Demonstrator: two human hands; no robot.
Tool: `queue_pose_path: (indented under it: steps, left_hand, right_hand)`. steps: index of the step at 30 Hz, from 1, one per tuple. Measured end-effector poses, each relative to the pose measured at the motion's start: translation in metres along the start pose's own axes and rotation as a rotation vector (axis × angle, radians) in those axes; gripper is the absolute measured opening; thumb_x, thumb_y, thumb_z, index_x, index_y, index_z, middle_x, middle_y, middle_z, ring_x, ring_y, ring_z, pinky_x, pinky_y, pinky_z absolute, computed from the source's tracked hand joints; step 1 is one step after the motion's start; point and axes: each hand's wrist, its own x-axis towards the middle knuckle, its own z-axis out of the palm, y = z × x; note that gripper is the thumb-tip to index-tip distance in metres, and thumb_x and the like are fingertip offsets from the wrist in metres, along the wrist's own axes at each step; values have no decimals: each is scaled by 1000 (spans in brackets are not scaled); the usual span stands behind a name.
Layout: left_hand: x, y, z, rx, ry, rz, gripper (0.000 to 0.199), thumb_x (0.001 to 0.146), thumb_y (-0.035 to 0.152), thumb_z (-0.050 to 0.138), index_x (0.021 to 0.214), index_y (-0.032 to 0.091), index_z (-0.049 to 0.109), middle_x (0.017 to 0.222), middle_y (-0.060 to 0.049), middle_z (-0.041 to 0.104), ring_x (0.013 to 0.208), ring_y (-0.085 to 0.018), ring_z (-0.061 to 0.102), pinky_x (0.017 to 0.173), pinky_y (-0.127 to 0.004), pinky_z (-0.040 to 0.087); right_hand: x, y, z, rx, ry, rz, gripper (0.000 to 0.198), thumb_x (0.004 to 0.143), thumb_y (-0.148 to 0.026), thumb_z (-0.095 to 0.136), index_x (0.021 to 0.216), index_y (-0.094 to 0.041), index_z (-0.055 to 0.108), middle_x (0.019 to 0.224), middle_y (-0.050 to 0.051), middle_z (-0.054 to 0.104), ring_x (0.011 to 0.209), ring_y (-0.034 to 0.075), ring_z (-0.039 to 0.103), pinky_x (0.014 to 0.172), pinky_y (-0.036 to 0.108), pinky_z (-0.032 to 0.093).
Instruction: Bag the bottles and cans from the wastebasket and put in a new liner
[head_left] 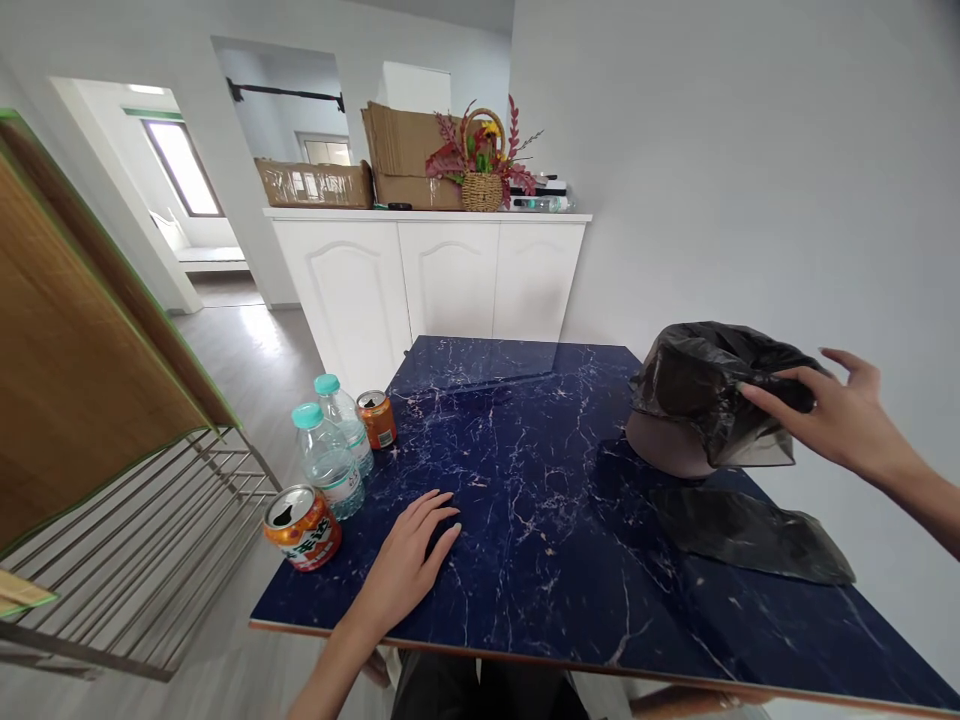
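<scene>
At the table's right side stands a small brownish bin, lined with a black plastic bag folded over its rim. My right hand pinches the bag's edge between thumb and fingers at the bin's right side. Flat in front of the bin lies another dark plastic bag. My left hand rests on the tabletop, fingers stretched out and holding nothing. Nearest to it, at the left edge, are an orange drink can and a clear bottle with a teal cap.
The blue marble-patterned table has a second bottle and a second orange can along its left edge. A metal rack stands left of it. Behind is a white cabinet bearing cardboard boxes and a flower basket.
</scene>
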Motion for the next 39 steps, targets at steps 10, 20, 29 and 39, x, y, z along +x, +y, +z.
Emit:
queue_pose_path:
  steps: [10, 20, 29, 39]
  left_hand:
    - [-3, 3, -1, -32, -19, -33, 33, 112, 44, 48, 132, 27, 69, 152, -7, 65, 150, -28, 53, 123, -54, 48]
    - [-6, 1, 3, -25, -8, -35, 31, 112, 43, 49, 131, 28, 69, 151, -6, 66, 148, -27, 56, 123, -52, 49]
    - [-9, 5, 1, -5, 25, -34, 32, 112, 45, 49, 128, 27, 70, 147, -8, 68, 143, -28, 60, 120, -50, 51]
    - [-10, 9, -1, -14, 26, -55, 33, 112, 46, 47, 126, 26, 70, 146, -9, 69, 141, -27, 61, 119, -50, 52]
  right_hand:
    - [3, -22, 13, 201, 72, -157, 56, 101, -67, 59, 101, -13, 75, 97, 22, 67, 157, 32, 35, 90, 43, 52]
    - [-34, -136, -14, 550, -134, -394, 54, 93, -78, 63, 97, -24, 71, 162, 18, 40, 156, 34, 38, 75, 37, 61]
    - [-63, -188, -21, 712, -237, -434, 42, 93, -71, 69, 98, -29, 70, 167, 7, 34, 156, 44, 38, 93, 55, 67]
    - [-84, -180, -15, 881, -349, -288, 112, 84, -74, 78, 171, -45, 13, 181, 6, 11, 159, 46, 32, 114, 60, 57]
